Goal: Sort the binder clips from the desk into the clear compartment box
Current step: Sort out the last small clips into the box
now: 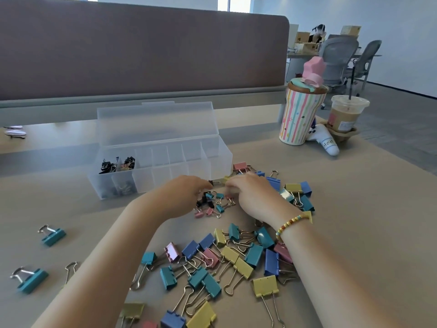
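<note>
Binder clips are being picked over on a desk (354, 209) in front of a clear compartment box (163, 162).

At the far left, two teal clips with silver wire handles (53, 235) lie apart from the rest on the smooth tan surface. The frosted plastic box is seen with its lid raised; small black clips (117, 165) are held in its leftmost compartments. Just before the box, a small dark clip (211, 183) is pinched by the curled fingertips of the left hand (186, 197), and the right hand (250, 195), fingers bent downward, is set among small clips; its hold cannot be told. Large folded-metal clips (224, 261) in blue, teal, yellow and pink are heaped nearer. A beaded bracelet (289, 224) is worn on the right wrist. At the right, a striped tumbler (300, 114), a white object lettered "HOP" (328, 145) and an iced drink cup (346, 114) are stood.
</note>
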